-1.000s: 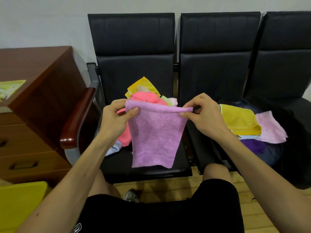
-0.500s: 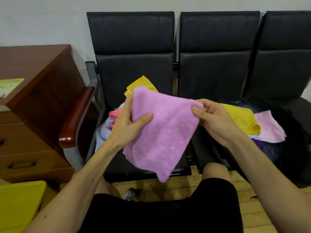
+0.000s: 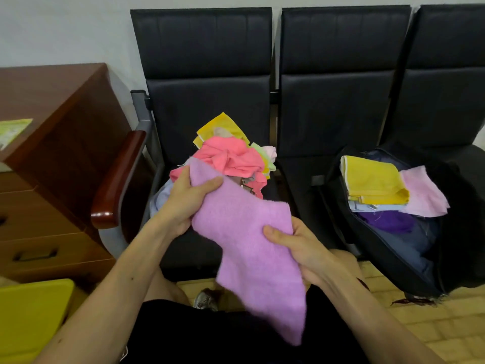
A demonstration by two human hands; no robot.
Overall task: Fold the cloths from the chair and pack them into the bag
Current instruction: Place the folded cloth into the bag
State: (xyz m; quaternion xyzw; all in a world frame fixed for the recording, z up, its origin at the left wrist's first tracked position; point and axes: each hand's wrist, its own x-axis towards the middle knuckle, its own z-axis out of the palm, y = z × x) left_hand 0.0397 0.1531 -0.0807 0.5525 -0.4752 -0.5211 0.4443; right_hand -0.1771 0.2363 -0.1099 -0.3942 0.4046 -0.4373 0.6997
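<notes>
Gripping the lilac cloth [image 3: 252,248] between them, the left hand [image 3: 183,203] pinches its upper corner, the right hand [image 3: 294,245] its edge.

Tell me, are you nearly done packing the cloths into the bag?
Not nearly. Done: a folded yellow cloth and a pale pink cloth lie on top of others in the open bag. In hand: the left hand and right hand both grip a lilac cloth, not yet folded flat. Left: a crumpled pile, coral pink on top, waits on the chair seat.
</notes>
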